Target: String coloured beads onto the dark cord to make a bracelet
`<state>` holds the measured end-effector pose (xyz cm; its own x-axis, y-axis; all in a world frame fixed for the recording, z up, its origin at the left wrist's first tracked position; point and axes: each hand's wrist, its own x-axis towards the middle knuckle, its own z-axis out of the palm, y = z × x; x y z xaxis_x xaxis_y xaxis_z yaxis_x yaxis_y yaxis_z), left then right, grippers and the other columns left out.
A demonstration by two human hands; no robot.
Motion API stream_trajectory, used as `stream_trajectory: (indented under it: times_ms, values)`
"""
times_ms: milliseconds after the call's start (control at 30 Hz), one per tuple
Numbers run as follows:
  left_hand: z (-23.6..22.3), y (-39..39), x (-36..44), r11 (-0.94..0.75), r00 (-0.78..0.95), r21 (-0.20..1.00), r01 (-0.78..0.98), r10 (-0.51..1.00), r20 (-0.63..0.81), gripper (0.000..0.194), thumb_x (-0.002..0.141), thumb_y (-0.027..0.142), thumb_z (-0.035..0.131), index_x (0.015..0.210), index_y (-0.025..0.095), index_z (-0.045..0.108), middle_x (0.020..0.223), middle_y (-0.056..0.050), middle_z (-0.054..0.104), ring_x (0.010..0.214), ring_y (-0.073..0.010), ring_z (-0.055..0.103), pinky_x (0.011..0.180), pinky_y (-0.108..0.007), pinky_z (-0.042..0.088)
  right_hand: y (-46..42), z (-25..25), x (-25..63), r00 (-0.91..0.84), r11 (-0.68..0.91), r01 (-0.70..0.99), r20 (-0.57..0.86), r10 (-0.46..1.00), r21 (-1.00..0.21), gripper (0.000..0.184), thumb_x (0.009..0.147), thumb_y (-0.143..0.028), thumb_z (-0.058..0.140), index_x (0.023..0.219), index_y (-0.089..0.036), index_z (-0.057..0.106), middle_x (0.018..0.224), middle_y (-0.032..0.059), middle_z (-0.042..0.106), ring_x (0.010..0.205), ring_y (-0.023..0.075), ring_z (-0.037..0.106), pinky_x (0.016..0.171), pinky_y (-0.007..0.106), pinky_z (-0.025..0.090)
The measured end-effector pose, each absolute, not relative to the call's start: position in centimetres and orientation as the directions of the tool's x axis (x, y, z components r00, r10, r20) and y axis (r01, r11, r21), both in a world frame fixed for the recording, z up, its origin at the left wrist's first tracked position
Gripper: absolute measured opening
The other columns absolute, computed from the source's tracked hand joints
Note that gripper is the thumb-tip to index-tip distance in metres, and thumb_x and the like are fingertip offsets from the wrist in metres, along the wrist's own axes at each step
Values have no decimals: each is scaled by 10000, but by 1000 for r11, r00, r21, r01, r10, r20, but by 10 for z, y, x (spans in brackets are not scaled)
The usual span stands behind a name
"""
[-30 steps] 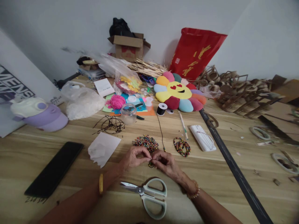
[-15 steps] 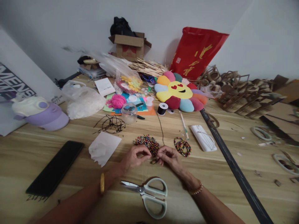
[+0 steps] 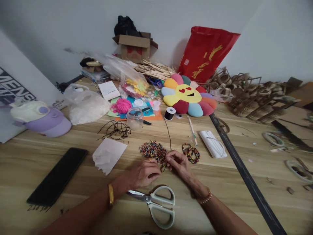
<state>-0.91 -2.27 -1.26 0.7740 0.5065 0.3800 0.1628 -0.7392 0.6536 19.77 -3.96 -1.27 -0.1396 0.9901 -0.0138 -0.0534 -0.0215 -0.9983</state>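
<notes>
Between finger and thumb, my right hand [image 3: 179,164] pinches the black cord [image 3: 169,135], which runs back to a small spool [image 3: 170,113]. A few beads [image 3: 162,167] hang on the cord's near end, between my hands. My left hand [image 3: 146,172] is closed, its fingers curled and fingertips close to those beads; whatever it may hold is hidden. Just behind my left hand lies a pile of multicoloured beads [image 3: 153,150]. Beaded bracelets [image 3: 191,153] rest to the right of my right hand. White-handled scissors [image 3: 156,199] lie in front of my hands.
On the left are a black phone-like slab [image 3: 57,176], torn white paper [image 3: 107,155] and cut black cords [image 3: 116,130]. Behind stand a clear jar [image 3: 135,119], pink yarn [image 3: 123,106] and a flower cushion [image 3: 188,95]. A white power strip [image 3: 212,144] and a dark strip [image 3: 242,176] lie right.
My left hand has turned palm down and moved slightly toward me, its fingers curling in. The right hand keeps its pinch on the cord, nearly in place. The beads on the cord show more clearly.
</notes>
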Motion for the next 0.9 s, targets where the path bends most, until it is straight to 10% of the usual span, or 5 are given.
stream_trajectory:
  times_ms: [300, 900]
  values:
    - [-7, -8, -17, -770, 687, 552, 320, 590, 425, 167, 900, 95, 535, 801, 159, 652, 759, -31, 675, 740, -153, 593, 741, -283, 478, -43, -12, 196, -181, 310, 348, 261, 948, -885, 279, 936, -391, 555, 807, -162, 645, 747, 53, 625, 684, 155, 576, 622, 272, 468]
    - [-13, -2, -24, -761, 718, 471, 445, 618, 319, 181, 907, 91, 520, 814, 163, 659, 824, -45, 676, 807, -177, 601, 770, -302, 486, -49, -15, 198, -495, 609, 548, 364, 789, -574, 202, 983, -225, 453, 911, -183, 638, 764, 71, 665, 662, 161, 585, 626, 266, 466]
